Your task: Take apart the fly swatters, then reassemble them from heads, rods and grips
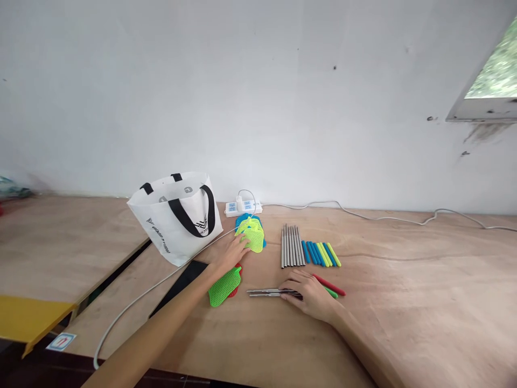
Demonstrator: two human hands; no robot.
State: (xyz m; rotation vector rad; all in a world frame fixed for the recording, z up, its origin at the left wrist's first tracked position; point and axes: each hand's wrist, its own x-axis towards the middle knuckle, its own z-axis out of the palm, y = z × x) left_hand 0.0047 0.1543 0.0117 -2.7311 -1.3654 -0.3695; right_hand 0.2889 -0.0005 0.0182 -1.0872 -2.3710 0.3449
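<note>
My left hand (235, 252) is at the near left edge of a yellow perforated fly swatter head (253, 237), its fingers closed on that edge. Blue swatter heads (243, 217) show beneath the yellow ones. Close to my left forearm, a green swatter head (224, 287) overlaps a red one (235, 291). My right hand (307, 293) is closed around thin metal rods (264, 292) lying on the table, and covers their right ends. A red handle tube (329, 284) and a green handle tube (331, 292) stick out beyond its knuckles.
Several metal rods (291, 247) lie in a row beside blue and yellow handle tubes (319, 254). A white bag (169, 226) with black handles stands at left. Behind are a power strip (232, 209) and a cable (343, 207) along the wall. A black flat thing (177, 288) lies under my left forearm.
</note>
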